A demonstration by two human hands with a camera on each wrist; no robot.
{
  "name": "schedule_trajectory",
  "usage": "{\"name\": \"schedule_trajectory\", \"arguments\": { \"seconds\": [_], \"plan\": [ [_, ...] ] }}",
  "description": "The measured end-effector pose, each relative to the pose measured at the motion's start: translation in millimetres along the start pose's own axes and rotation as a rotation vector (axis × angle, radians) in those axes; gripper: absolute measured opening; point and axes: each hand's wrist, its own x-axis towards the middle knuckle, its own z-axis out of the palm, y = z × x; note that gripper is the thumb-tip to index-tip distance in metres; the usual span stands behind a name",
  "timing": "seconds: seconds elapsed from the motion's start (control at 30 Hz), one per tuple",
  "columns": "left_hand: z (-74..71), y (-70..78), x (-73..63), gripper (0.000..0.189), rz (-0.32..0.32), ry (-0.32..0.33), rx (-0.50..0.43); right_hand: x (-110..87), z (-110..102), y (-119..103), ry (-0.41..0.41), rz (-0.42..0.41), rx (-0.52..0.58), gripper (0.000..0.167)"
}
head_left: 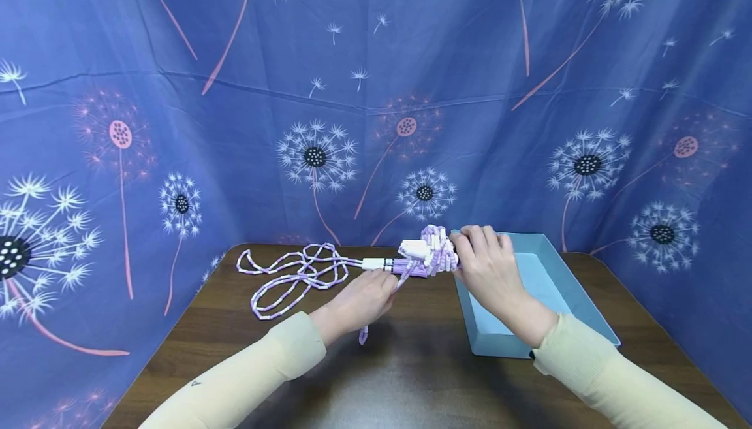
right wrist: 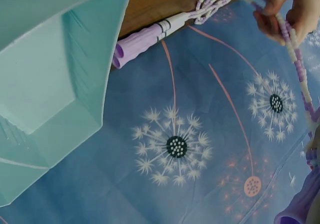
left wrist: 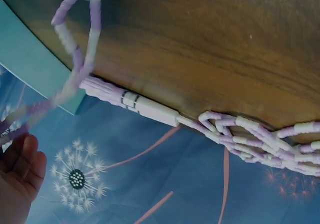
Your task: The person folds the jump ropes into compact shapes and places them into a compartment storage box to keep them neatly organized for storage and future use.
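A purple-and-white beaded jump rope (head_left: 437, 251) is bunched round its own handles above the table. My right hand (head_left: 490, 269) grips it at the handle end; a purple handle (right wrist: 300, 199) shows beside that hand in the right wrist view. With its fingers my left hand (head_left: 361, 301) pinches a doubled strand of the same rope, also seen in the right wrist view (right wrist: 287, 8). From that hand a short loop (left wrist: 80, 28) of beads dangles. Behind, a second beaded jump rope (head_left: 299, 275) lies on the table, its paired handles (left wrist: 130, 101) side by side and its cord in loose loops.
An open light-blue bin (head_left: 540, 301) stands at the right of the brown wooden table (head_left: 411, 377), partly behind my right hand. A blue curtain (head_left: 364, 89) with dandelion prints hangs round the table's back and sides.
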Motion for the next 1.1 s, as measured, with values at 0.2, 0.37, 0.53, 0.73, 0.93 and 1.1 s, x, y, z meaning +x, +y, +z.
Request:
{"name": "schedule_trajectory", "arguments": {
  "seconds": [0.2,0.37,0.53,0.73,0.93,1.1],
  "plan": [
    [-8.4,14.3,-6.5,0.020,-0.010,-0.028,0.005,-0.4,3,5,-0.015,0.050,-0.013,0.052],
    [-16.1,27.7,-7.4,0.021,-0.014,-0.016,0.041,-2.7,4,7,-0.078,0.109,-0.013,0.047],
    [-18.6,39.6,-8.4,0.015,-0.006,0.030,0.065,-3.9,5,10,-0.119,0.170,-0.023,0.045],
    [-28.1,49.3,-7.0,0.010,-0.034,0.033,0.092,-6.0,7,13,-0.140,0.188,-0.042,0.048],
    [-43.4,58.4,-2.7,0.024,-0.012,0.015,0.176,-10.2,11,16,-0.120,0.190,-0.091,0.043],
    [-52.8,64.2,-0.6,0.035,-0.007,0.027,0.191,-17.6,13,18,-0.153,0.171,-0.141,0.050]
  ]
}}
